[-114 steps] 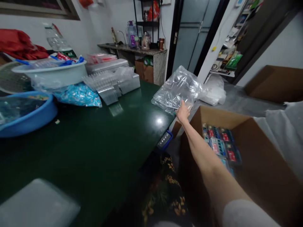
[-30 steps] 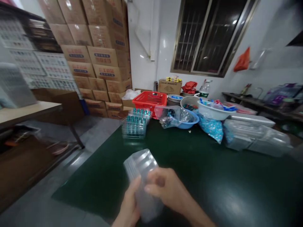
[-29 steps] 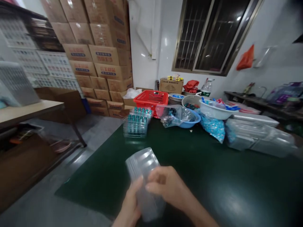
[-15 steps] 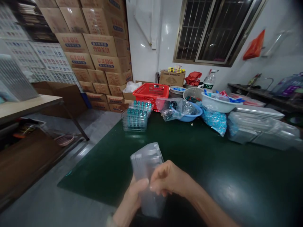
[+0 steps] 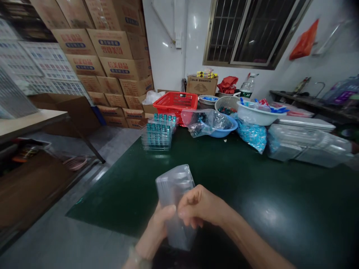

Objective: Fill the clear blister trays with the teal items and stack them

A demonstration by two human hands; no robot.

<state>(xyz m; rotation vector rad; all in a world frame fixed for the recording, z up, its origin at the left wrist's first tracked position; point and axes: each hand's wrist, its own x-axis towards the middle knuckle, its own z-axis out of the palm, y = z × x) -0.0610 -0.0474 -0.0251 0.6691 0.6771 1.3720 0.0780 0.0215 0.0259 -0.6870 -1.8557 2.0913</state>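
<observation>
Pretty plain gear here: the left hand (image 5: 159, 223) and right hand (image 5: 202, 205), low centre of the frame, are totally bare, fingers and all. Only thing worn that I can spot is a pale greyish band (image 5: 140, 259) round the left wrist, bottom edge, too blurry to tell bracelet from cuff. Right forearm (image 5: 249, 240) is slim, smooth and uncovered down to the lower right.

Held stack (image 5: 172, 185) before trays (image 5: 156, 136), basket (image 5: 179, 100) behind
</observation>
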